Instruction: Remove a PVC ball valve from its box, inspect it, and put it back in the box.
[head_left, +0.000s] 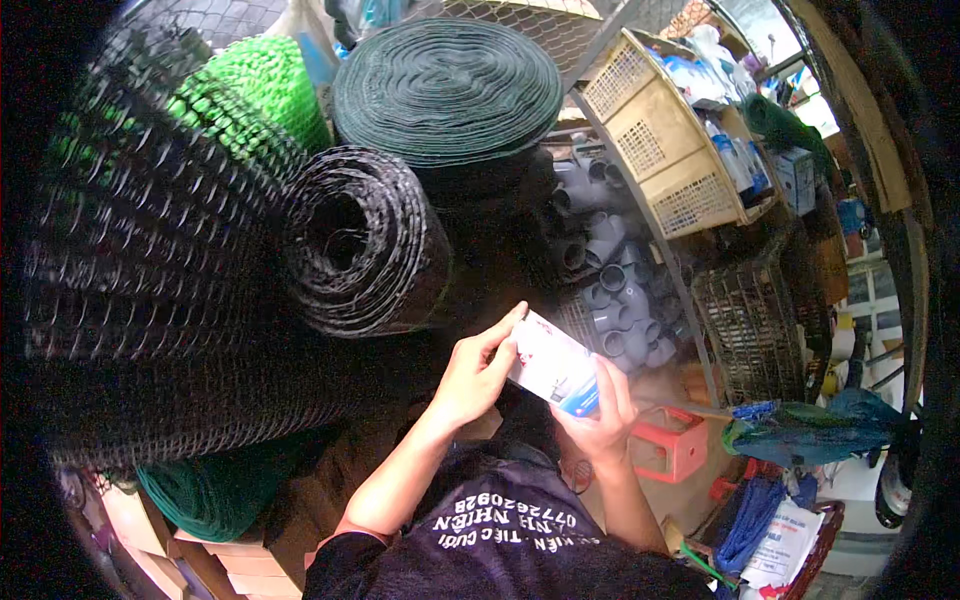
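Note:
A white cardboard box (555, 360) with a blue corner and some red print is held between both hands, tilted, in front of my chest. My left hand (472, 371) grips its upper left end, with the thumb on the printed face and the fingers along the edge. My right hand (604, 416) holds the lower right end, its fingers over the side near the blue corner. The box's underside is hidden. Beyond the hands, a roll of black plastic mesh (367, 240) lies with its open end towards me, next to a large upright roll of dark green netting (450, 90).
Grey plastic pipe fittings (622, 300) are piled at centre right below a cream plastic crate (660, 142) holding packaged goods. A red plastic stool (671, 446) stands on the floor at right. Cardboard boxes (247, 559) lie lower left; a dark red basket (821, 544) holds blue rope (750, 525).

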